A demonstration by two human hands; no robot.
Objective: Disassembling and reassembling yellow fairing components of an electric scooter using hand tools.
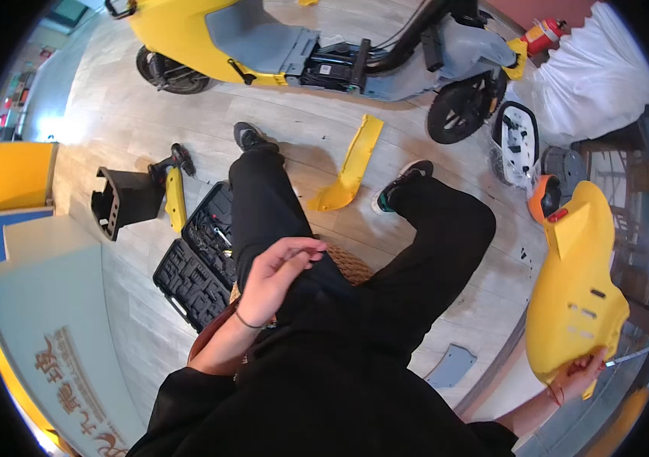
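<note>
My left hand (pixel 275 274) hovers over my lap, palm inward, fingers loosely bent and a little apart from the thumb. I see nothing held in it. Far to the right, my right hand (pixel 579 372) grips the near end of a large yellow scooter body panel (pixel 568 297) with several slots. That panel stands on end beside my right leg. A thin silvery strip (pixel 635 353) shows just beyond the right fingertips; I cannot tell whether the hand holds it. Those fingers are partly hidden against the panel.
Ahead stands a yellow electric scooter (pixel 256 46) with its middle uncovered. A curved yellow strip (pixel 351 167) lies between my feet. To the left are an open black tool case (pixel 199 266), a power drill (pixel 174 160) and a dark bin (pixel 130 196). A grey plate (pixel 452 365) lies right.
</note>
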